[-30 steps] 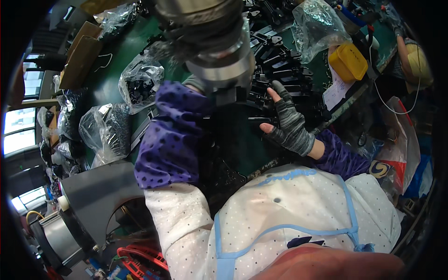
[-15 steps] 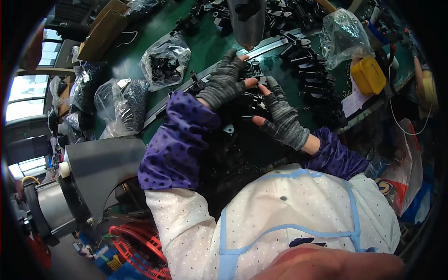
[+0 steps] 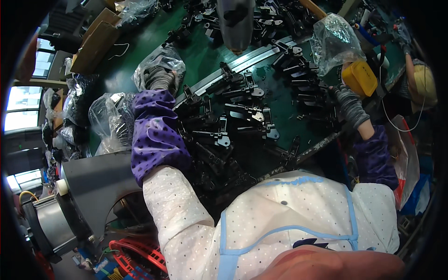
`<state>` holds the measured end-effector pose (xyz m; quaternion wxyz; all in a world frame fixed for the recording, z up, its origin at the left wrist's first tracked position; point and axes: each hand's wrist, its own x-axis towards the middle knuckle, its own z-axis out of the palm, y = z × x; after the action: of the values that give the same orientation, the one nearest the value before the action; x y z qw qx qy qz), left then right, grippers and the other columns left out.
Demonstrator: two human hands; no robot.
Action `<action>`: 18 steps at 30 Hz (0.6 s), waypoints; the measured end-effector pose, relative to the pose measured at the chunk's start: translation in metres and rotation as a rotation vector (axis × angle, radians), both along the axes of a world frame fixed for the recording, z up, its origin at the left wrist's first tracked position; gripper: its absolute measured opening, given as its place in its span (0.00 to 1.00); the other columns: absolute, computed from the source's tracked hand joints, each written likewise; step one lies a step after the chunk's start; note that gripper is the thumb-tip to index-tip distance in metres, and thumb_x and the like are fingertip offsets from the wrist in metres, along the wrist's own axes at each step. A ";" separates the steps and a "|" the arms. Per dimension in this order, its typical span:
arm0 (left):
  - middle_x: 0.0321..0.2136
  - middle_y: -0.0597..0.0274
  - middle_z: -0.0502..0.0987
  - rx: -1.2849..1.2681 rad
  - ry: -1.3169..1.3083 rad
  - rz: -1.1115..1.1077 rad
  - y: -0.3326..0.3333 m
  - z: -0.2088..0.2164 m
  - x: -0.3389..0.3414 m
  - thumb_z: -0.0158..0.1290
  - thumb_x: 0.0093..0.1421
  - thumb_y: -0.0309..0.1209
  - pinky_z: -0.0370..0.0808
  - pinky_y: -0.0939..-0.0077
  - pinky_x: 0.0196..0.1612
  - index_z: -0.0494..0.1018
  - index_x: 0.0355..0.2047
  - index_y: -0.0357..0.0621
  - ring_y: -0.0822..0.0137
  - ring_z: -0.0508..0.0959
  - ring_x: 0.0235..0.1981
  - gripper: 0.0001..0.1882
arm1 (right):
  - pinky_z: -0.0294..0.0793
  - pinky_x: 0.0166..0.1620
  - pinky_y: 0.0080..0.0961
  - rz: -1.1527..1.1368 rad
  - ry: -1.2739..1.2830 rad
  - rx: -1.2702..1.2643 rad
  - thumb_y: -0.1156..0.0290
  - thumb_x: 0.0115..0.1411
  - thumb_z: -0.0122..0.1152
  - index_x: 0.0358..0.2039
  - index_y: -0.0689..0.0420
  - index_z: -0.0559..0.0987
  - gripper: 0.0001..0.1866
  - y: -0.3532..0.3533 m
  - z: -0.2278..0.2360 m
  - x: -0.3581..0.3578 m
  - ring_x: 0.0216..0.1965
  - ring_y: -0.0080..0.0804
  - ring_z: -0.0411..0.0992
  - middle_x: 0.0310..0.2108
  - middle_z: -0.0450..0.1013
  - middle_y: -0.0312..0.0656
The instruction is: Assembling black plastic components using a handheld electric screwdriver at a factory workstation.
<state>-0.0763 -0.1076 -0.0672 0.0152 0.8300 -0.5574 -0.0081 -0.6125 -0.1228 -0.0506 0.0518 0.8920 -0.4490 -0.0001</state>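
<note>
My left hand [image 3: 161, 79], in a grey fingerless glove, is down in the mouth of a clear plastic bag [image 3: 175, 58]. The bag and its folds hide the fingertips. Out to the right, my right hand [image 3: 351, 108], gloved alike, is at the end of a row of black metal brackets [image 3: 310, 84]. Its fingertips merge with the dark parts, so its grip is unclear. Between the hands, several black hinge-like assemblies [image 3: 245, 111] with silvery ends lie spread on the green table.
A metal rail [image 3: 224, 70] runs slantwise across the table. A grey cylindrical machine head [image 3: 235, 28] hangs above it. Another clear bag [image 3: 112, 119] stands at the left, and a yellow container [image 3: 359, 78] at the right. More black parts are piled at the back.
Both hands have left the assembly at the middle, which now lies on the table. My left hand has gone left into the bag, my right hand rightward to the bracket row.
</note>
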 end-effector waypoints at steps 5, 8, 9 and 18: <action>0.40 0.54 0.72 0.019 0.109 -0.031 0.022 0.009 0.003 0.55 0.47 0.34 0.66 0.69 0.46 0.70 0.42 0.51 0.57 0.71 0.43 0.20 | 0.71 0.32 0.31 0.003 0.176 0.122 0.77 0.50 0.44 0.35 0.57 0.69 0.11 -0.024 -0.014 0.022 0.32 0.40 0.71 0.30 0.69 0.45; 0.41 0.54 0.72 0.029 0.226 -0.107 0.012 0.011 0.000 0.55 0.46 0.35 0.66 0.69 0.47 0.69 0.43 0.51 0.56 0.70 0.44 0.21 | 0.69 0.29 0.35 0.044 0.207 0.070 0.70 0.42 0.59 0.36 0.56 0.68 0.18 -0.031 -0.017 0.009 0.27 0.41 0.69 0.28 0.68 0.45; 0.41 0.54 0.71 0.035 0.279 -0.129 0.011 0.010 -0.002 0.56 0.46 0.35 0.66 0.68 0.47 0.69 0.43 0.51 0.56 0.70 0.44 0.22 | 0.69 0.29 0.35 0.043 0.212 0.071 0.70 0.42 0.59 0.36 0.56 0.68 0.18 -0.031 -0.015 0.005 0.27 0.41 0.69 0.28 0.68 0.45; 0.39 0.57 0.71 -0.038 0.178 -0.260 0.036 0.015 0.007 0.57 0.42 0.26 0.63 0.68 0.49 0.68 0.44 0.52 0.56 0.67 0.45 0.24 | 0.68 0.33 0.36 0.158 0.122 0.302 0.75 0.43 0.54 0.29 0.58 0.70 0.09 -0.024 0.009 0.009 0.30 0.44 0.69 0.26 0.68 0.46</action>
<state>-0.0696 -0.0719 -0.0519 0.0790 0.7466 -0.6565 -0.0728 -0.6032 -0.1469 -0.0416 -0.0560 0.9206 -0.3683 -0.1175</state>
